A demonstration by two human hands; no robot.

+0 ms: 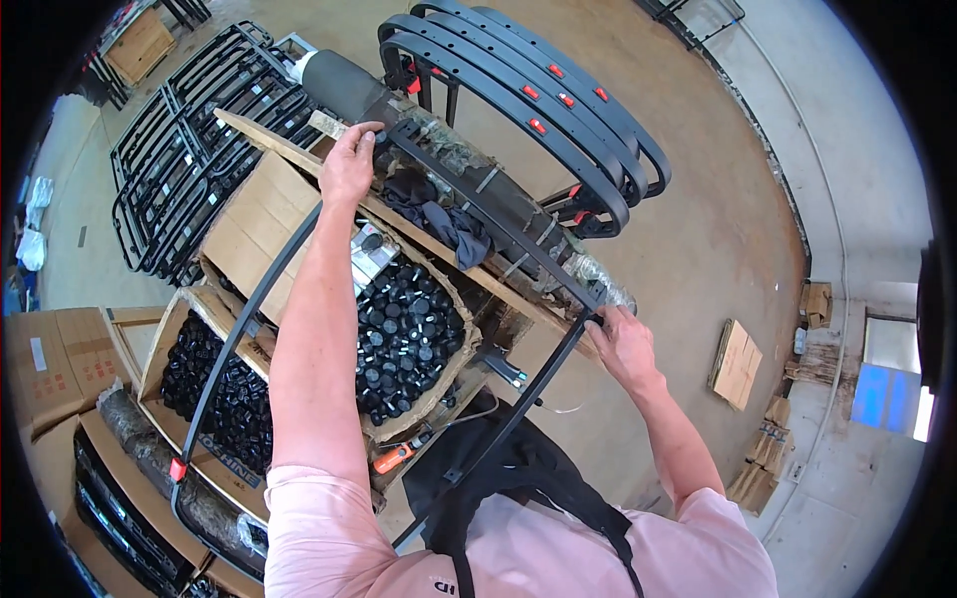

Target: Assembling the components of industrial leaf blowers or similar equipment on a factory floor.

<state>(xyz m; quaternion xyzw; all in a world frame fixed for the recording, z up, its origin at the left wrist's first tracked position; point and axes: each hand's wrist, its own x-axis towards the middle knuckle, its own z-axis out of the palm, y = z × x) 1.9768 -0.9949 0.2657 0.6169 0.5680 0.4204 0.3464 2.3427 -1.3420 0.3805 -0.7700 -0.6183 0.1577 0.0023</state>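
A black metal tube frame (498,223) lies across a padded work stand in front of me, its bent side tube running down past my left forearm. My left hand (349,167) is closed at the frame's far left corner; the tube inside the grip is mostly hidden. At the opposite corner, my right hand (624,345) pinches the frame where the straight bar meets the other side tube (518,409). A red clip (177,469) sits on the bent tube. Below my hands, an open carton (454,384) holds many black round caps with short stems.
Another carton (150,384) of small black parts stands left. Dark cloth (439,216) rests on the wooden board. An orange-handled tool (394,457) and a black handheld tool (501,368) lie near my body. Curved black frames (518,95) stand beyond; more frames (199,149) are stacked far left.
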